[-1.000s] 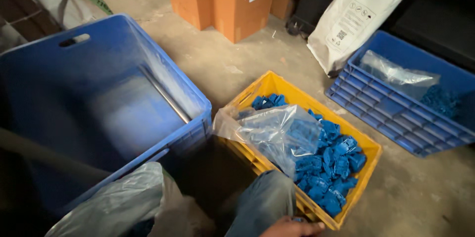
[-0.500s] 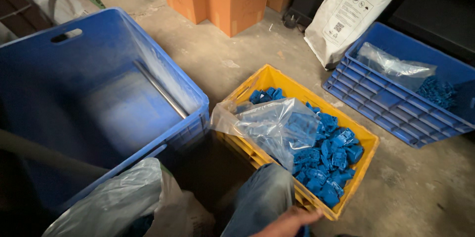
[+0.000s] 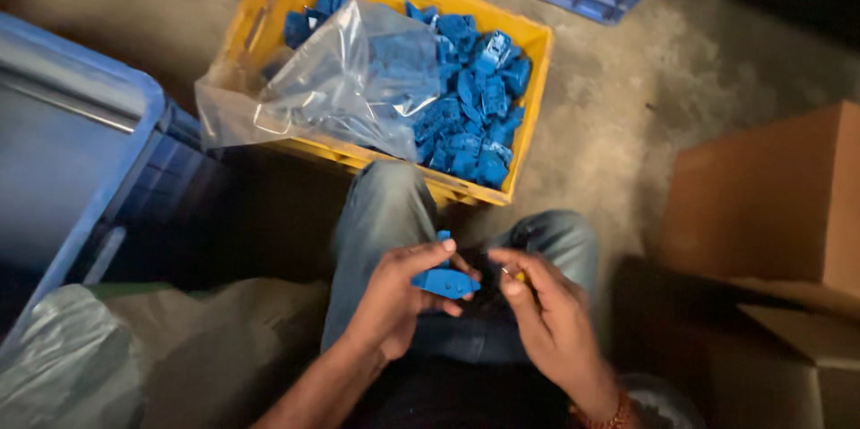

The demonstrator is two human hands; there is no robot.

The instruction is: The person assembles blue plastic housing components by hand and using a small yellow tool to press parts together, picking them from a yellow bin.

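Over the lap, left hand point(image 3: 394, 299) pinching a blue plastic part point(image 3: 445, 282), right hand point(image 3: 548, 317) curled beside it, grip unclear

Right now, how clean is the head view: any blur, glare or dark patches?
Head view: light falls on the yellow crate and concrete floor; left hand, right hand and blue part sit dimmer, slightly motion-soft; plastic bag shows mild sheen; lower corners fall into deep shadow.

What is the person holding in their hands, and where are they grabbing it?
The left hand pinches a small blue plastic part by its near end. The right hand seems to pinch something tiny and yellowish; it is too small to tell.
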